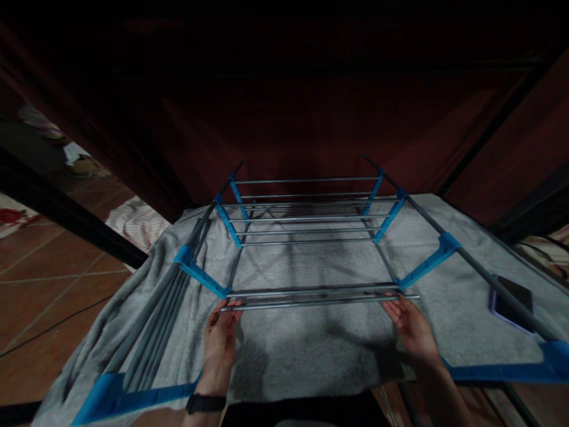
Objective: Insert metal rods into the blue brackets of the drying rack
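A thin metal rod [306, 305] lies level across the view, an end in each hand. My left hand [220, 335] grips its left end between thumb and fingers. Near the other end, my right hand [409, 323] is closed on the rod, its fingertips beside a blue plastic bracket [427, 270]. Just beyond runs another metal bar [275, 292], seated between the lower ends of two blue brackets. These belong to a rack frame with grey side tubes [431, 216] and several crossbars [306, 219] further back.
Several loose grey tubes [162, 320] lie at the left on a grey blanket [306, 350]. A phone [512, 301] rests at the right, partly behind a side tube. More blue brackets [142, 396] stand at the near corners. A dark red panel [284, 124] rises behind the rack.
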### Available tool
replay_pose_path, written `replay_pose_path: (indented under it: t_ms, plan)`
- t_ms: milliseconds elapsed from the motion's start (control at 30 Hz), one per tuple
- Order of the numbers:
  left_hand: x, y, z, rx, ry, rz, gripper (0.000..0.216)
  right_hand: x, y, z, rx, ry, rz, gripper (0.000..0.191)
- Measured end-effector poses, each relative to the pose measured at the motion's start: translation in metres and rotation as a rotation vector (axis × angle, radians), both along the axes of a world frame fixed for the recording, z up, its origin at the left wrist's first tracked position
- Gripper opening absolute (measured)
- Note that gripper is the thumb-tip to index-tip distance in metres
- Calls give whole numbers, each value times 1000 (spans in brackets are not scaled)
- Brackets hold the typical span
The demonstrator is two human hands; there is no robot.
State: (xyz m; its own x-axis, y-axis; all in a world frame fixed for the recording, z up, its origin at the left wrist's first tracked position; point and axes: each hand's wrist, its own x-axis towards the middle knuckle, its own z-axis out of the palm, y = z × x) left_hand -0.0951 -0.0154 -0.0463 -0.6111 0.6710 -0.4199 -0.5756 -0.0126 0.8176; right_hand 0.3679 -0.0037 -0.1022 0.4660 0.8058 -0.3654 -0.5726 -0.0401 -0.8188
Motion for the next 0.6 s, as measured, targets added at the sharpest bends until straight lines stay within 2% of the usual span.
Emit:
replay_pose_path:
  t_ms: [333, 600]
  plan:
    - [-2, 12, 7, 14, -107, -39, 18, 2, 8, 11, 45, 40, -20, 17]
    - [-7, 35, 12, 61, -146, -46, 21, -5, 19, 14, 43, 61, -64, 13]
